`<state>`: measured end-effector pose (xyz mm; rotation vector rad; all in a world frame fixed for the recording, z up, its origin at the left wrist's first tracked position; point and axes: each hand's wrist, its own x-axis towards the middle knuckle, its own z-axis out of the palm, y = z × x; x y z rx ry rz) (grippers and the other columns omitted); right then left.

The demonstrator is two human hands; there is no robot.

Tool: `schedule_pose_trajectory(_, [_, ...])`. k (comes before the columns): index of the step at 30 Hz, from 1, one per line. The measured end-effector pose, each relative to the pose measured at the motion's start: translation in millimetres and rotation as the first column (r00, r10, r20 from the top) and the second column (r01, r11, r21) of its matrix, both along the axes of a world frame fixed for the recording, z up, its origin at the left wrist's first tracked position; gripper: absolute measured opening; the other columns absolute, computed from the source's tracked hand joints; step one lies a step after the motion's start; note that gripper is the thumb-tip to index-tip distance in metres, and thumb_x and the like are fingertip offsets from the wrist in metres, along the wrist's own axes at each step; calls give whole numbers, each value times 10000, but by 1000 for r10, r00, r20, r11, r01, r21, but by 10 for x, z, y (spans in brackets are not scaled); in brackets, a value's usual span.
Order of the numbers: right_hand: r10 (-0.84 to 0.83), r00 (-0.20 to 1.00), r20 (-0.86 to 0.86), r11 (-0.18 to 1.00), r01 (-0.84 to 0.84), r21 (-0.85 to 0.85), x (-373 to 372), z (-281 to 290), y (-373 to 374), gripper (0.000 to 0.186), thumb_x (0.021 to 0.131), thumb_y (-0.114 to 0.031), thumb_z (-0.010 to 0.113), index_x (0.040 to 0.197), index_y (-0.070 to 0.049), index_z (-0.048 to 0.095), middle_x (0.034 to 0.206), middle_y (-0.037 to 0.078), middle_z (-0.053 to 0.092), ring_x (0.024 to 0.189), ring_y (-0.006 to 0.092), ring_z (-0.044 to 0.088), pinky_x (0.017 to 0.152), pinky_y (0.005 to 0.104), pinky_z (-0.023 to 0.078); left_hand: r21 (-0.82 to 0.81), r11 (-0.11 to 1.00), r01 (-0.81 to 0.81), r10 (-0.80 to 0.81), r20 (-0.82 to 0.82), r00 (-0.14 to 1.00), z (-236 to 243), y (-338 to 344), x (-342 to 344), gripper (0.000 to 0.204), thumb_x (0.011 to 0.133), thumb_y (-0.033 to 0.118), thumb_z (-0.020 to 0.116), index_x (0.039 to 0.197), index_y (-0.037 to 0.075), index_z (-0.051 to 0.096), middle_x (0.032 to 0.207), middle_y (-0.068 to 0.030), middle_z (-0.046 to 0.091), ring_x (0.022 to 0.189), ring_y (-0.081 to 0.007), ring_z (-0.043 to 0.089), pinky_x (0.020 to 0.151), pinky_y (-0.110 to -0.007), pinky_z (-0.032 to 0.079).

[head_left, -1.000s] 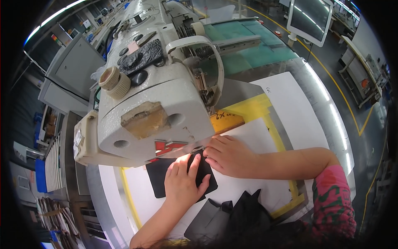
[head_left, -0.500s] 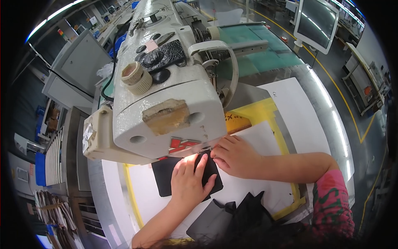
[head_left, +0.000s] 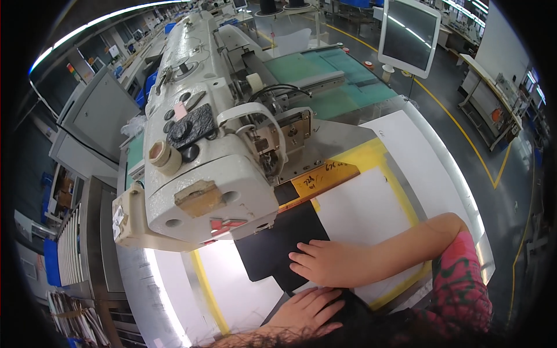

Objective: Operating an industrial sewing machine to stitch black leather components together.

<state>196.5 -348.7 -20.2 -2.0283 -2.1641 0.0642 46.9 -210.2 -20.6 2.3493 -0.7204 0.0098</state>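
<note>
A flat black panel, apparently fabric point(head_left: 270, 240), lies on the white work surface point(head_left: 362, 203), its far part under the head of a large white sewing machine point(head_left: 191, 200). My right hand point(head_left: 328, 264) rests on the panel's right side with its fingers stretched out. Closer to me, my left hand point(head_left: 307, 310) lies with fingers apart over loose black pieces point(head_left: 354, 313) at the lower edge. Whether a piece is pinched under its fingertips is hidden. Along the panel's far edge sits a yellow-orange bar with handwriting point(head_left: 322, 182).
Yellow tape point(head_left: 400, 197) borders the white surface on both sides. A teal plate point(head_left: 348, 81) and a monitor point(head_left: 409, 35) stand beyond at the right. Grey cabinets point(head_left: 93, 124) and a stack of papers point(head_left: 75, 316) are at the left.
Both hands have drawn back from beneath the machine head, the left one down to the loose black pieces. The yellow-orange bar now shows farther out, and my view has shifted.
</note>
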Motion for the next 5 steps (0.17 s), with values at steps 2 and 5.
schedule_pose_trajectory(2, [-85, 983, 165, 969, 121, -216, -223, 111, 109, 497, 776, -190, 645, 1211, 30, 548, 1353, 205, 492, 1256, 370, 464, 1044, 430, 367, 120, 980, 162, -165, 14, 986, -127, 26, -42, 507, 828, 399, 693, 1238, 131, 559, 1324, -123, 495, 1255, -244, 467, 1048, -375, 382])
schedule_pose_trajectory(5, [-141, 948, 284, 920, 231, -317, -334, 77, 292, 501, 825, -173, 565, 1283, 21, 498, 1326, 170, 533, 1193, 397, 521, 988, 407, 439, 127, 959, 255, -255, -17, 967, -236, 148, -167, 623, 845, 401, 671, 1373, 160, 444, 1420, -132, 409, 1350, -274, 368, 1120, -369, 296])
